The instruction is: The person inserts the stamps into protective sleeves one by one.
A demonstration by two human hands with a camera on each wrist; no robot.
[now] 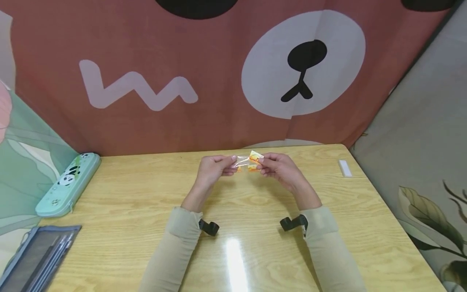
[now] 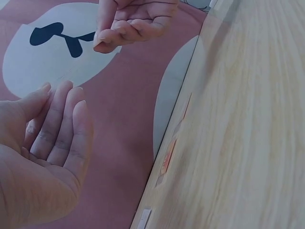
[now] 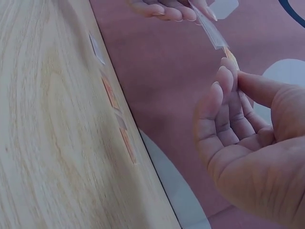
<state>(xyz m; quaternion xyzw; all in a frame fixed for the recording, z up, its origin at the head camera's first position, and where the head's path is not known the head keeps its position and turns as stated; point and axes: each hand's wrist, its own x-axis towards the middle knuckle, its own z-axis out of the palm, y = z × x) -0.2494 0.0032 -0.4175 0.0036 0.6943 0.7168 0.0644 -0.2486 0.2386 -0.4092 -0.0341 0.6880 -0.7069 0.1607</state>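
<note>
A clear plastic strip [image 1: 242, 161] with an orange-and-cream printed end [image 1: 255, 156] stretches between the two hands, above the back of the table. My left hand [image 1: 215, 169] pinches its clear end between thumb and fingers. At the printed end, my right hand [image 1: 283, 169] grips it with thumb and fingertips. The right wrist view shows the strip [image 3: 212, 33] tilted, its orange part right at the right fingertips. Beneath it, flat orange-printed pieces [image 3: 110, 93] and a whitish piece [image 3: 96, 49] lie along the table's back edge, partly hidden by the hands in the head view.
A mint panda pencil case [image 1: 69, 184] lies at the back left of the wooden table [image 1: 146, 194]. In front of it is a mesh zip pouch [image 1: 40, 259] with pens inside. A small white block [image 1: 344, 168] sits at the back right. A bear-print curtain [image 1: 219, 121] hangs behind.
</note>
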